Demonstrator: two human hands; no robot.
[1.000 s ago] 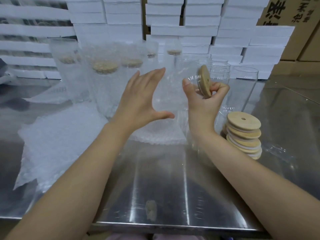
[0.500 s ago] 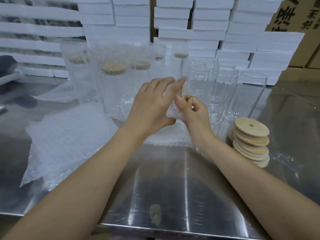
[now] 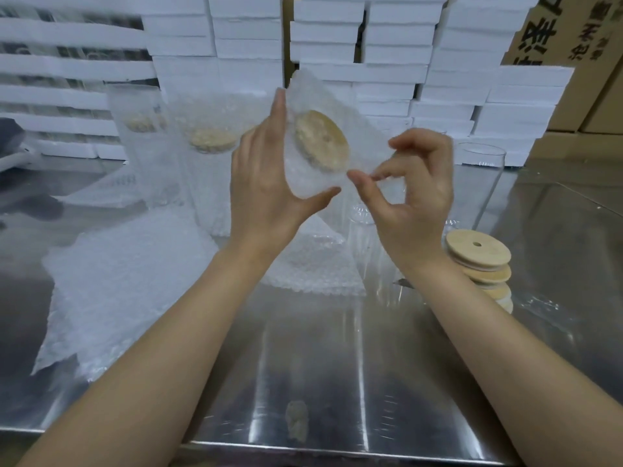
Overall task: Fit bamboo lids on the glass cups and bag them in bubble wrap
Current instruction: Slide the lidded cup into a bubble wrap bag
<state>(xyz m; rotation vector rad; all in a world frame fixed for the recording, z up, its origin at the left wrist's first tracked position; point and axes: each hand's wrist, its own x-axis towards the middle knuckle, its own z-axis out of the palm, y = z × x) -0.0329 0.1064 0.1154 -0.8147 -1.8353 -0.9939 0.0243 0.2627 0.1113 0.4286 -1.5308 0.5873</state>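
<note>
The right hand (image 3: 418, 193) pinches one edge of the bag (image 3: 364, 136) between its thumb and first finger. Its other fingers curl loosely and touch nothing. The left hand (image 3: 266, 183) holds the other side of the bag. Its long fingers (image 3: 279, 106) go straight up along the wrap and its thumb is tucked under the bottom. Both hands hold the bag up in the air over the surface (image 3: 337, 365), likely so the person can look in and pull the wrap straight.

Inside the bag is a round lid (image 3: 322, 141). It shows through the bubbles and tilts toward the camera. The wrap hides whether a cup sits under it.

Under the hands, flat bags (image 3: 128, 281) lie on the surface, near enough to grab the next one fast. Just beside the right wrist sits a pile of lids (image 3: 478, 254), also easy to reach. Behind the right hand stand bare cups (image 3: 485, 183) with no lids yet.

At the back left stand bagged cups (image 3: 209, 163) with lids on. They look done and sit out of the way. White boxes (image 3: 387, 45) are stacked behind it all.
</note>
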